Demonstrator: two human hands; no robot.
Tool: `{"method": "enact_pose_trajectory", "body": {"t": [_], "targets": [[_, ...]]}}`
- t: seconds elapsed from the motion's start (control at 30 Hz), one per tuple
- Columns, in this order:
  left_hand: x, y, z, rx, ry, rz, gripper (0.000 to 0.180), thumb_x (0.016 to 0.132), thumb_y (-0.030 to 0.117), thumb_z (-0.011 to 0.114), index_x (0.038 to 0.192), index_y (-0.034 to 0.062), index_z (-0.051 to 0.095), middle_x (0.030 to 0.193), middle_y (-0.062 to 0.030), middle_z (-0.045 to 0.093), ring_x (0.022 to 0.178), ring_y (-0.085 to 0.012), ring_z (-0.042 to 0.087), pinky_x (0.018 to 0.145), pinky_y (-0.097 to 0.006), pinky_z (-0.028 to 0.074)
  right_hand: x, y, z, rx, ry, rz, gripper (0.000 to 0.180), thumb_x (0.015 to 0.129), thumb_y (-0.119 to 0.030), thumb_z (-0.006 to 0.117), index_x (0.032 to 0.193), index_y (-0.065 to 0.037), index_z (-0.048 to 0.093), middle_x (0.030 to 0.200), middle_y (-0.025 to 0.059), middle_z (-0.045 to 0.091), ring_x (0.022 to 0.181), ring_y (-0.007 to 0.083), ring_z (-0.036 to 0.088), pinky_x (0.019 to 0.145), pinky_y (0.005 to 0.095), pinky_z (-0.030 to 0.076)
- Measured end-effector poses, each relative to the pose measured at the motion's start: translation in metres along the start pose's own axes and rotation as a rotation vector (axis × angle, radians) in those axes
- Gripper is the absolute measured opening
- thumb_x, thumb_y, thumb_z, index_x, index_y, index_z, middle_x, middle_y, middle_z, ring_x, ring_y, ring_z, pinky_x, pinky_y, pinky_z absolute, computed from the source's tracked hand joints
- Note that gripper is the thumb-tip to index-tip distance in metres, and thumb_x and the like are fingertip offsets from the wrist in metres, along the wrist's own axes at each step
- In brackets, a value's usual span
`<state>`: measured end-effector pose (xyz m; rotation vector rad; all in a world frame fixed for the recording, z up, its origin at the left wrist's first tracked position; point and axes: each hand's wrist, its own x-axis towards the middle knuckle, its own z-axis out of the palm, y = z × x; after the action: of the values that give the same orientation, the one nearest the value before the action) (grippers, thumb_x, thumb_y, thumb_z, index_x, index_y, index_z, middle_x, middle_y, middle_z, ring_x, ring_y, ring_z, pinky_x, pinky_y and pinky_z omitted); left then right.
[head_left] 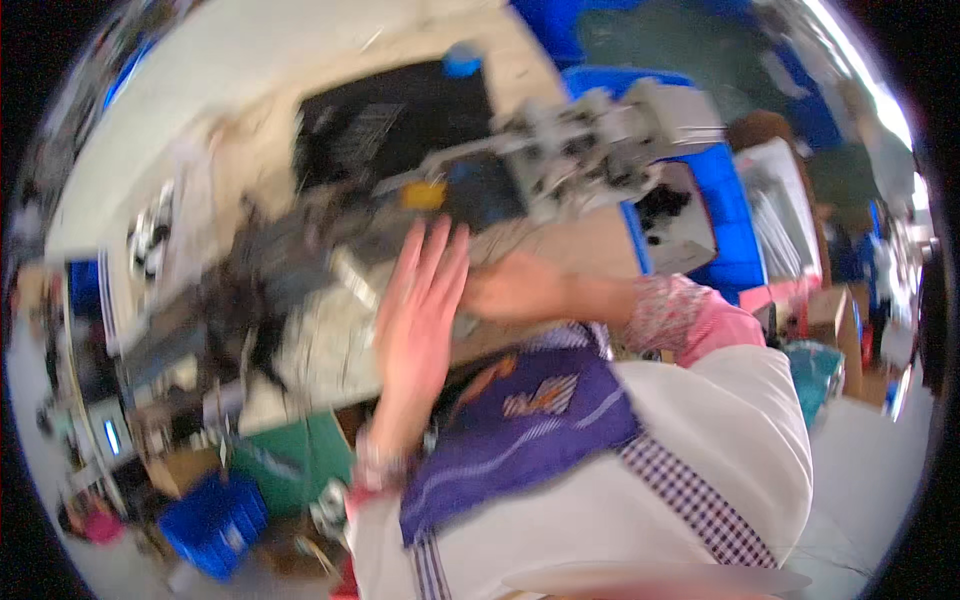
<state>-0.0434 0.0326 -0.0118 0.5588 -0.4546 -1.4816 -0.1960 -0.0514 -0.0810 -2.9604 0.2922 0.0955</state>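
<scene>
left hand (pixel 416 318) outstretched, slightly spread | right hand (pixel 518 288) curled alongside, grip too blurred to tell

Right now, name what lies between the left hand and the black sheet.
In the head view, a small yellow piece, then a blurred grey bar, lie between the left hand and the black sheet.

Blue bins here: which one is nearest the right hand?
The large blue bin up and right of the right hand, beside the grey machine; the lower-left blue bin lies farther off.
</scene>
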Motion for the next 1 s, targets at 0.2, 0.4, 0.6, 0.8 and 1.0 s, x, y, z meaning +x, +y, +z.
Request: {"method": "enact_pose_trajectory", "body": {"t": [0.2,0.4,0.6,0.8,1.0], "targets": [[-0.073,0.041,-0.084,1.820,0.552,0.695,0.054,0.095,0.032,0.046,0.131,-0.0082,0.040,0.132,-0.0218,0.049,0.123,-0.0345,0.046,0.107,-0.046,0.030,-0.004,0.012,-0.013,0.423,0.139,-0.055,0.013,0.081,-0.018,0.053,0.090,-0.010,0.056,0.076,0.0112,0.061,0.069,0.0306,0.063,0.054,0.0438,0.048],[-0.001,0.025,-0.059,1.616,0.495,0.701,0.048,0.096,0.031,0.045,0.127,-0.0057,0.042,0.127,-0.0192,0.050,0.115,-0.0319,0.047,0.100,-0.045,0.033,-0.018,0.003,-0.027,0.601,0.214,0.107,0.023,0.085,-0.027,0.057,0.092,-0.006,0.050,0.082,0.0167,0.061,0.078,0.0382,0.060,0.064,0.0487,0.047],[0.010,0.023,-0.048,1.527,0.497,0.572,0.043,0.096,0.030,0.044,0.124,-0.0032,0.044,0.121,-0.0165,0.052,0.106,-0.0293,0.048,0.092,-0.043,0.035,-0.037,0.009,-0.071,0.878,0.738,0.166,0.024,0.090,-0.026,0.056,0.099,-0.005,0.047,0.080,0.0184,0.059,0.078,0.0386,0.059,0.064,0.0468,0.046],[0.002,0.005,-0.034,1.399,0.536,0.419,0.038,0.097,0.028,0.043,0.120,-0.0007,0.047,0.116,-0.0138,0.053,0.098,-0.0267,0.050,0.084,-0.042,0.037,-0.022,0.012,-0.155,0.792,0.807,0.013,0.022,0.087,-0.021,0.059,0.099,-0.005,0.050,0.076,0.0167,0.058,0.071,0.0381,0.059,0.059,0.0446,0.046],[-0.005,0.002,-0.016,1.314,0.533,0.272,0.033,0.097,0.027,0.042,0.117,0.0018,0.049,0.111,-0.0112,0.055,0.090,-0.0241,0.051,0.077,-0.040,0.040,0.031,-0.010,-0.161,0.537,0.757,-0.216,0.019,0.077,-0.015,0.059,0.090,-0.006,0.050,0.077,0.0122,0.057,0.073,0.0328,0.059,0.057,0.0430,0.047]]}}
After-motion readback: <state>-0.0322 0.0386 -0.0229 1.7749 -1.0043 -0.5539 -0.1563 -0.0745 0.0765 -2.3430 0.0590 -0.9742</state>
